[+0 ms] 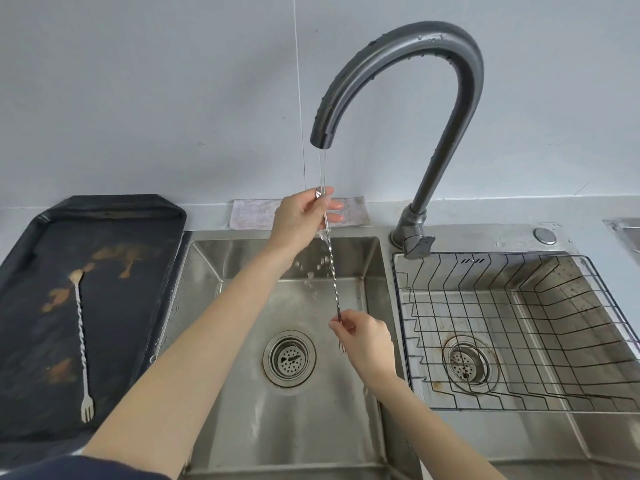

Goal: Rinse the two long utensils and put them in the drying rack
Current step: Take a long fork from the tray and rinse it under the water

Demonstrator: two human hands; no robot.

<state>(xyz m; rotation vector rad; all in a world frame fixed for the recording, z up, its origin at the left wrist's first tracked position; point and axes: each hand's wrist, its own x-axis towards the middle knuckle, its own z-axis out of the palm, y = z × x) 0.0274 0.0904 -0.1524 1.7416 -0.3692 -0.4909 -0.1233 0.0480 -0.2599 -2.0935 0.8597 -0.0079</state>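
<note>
A long twisted metal utensil (333, 271) hangs nearly upright under the running water of the grey faucet (408, 81), above the left sink basin (242, 393). My left hand (301, 213) pinches its spoon end at the top, right in the stream. My right hand (367, 341) grips its lower part, with the small fork end poking out below the fingers. A second long utensil (81, 341), spoon at the far end and fork at the near end, lies on the stained black tray (138, 341) to the left. The black wire drying rack (519, 327) sits in the right basin.
A pale cloth (249, 213) lies folded behind the left basin against the wall. Each basin has a round drain strainer (289, 358). The faucet base (414, 237) stands between the basins, and a round button (544, 236) sits on the rim behind the rack.
</note>
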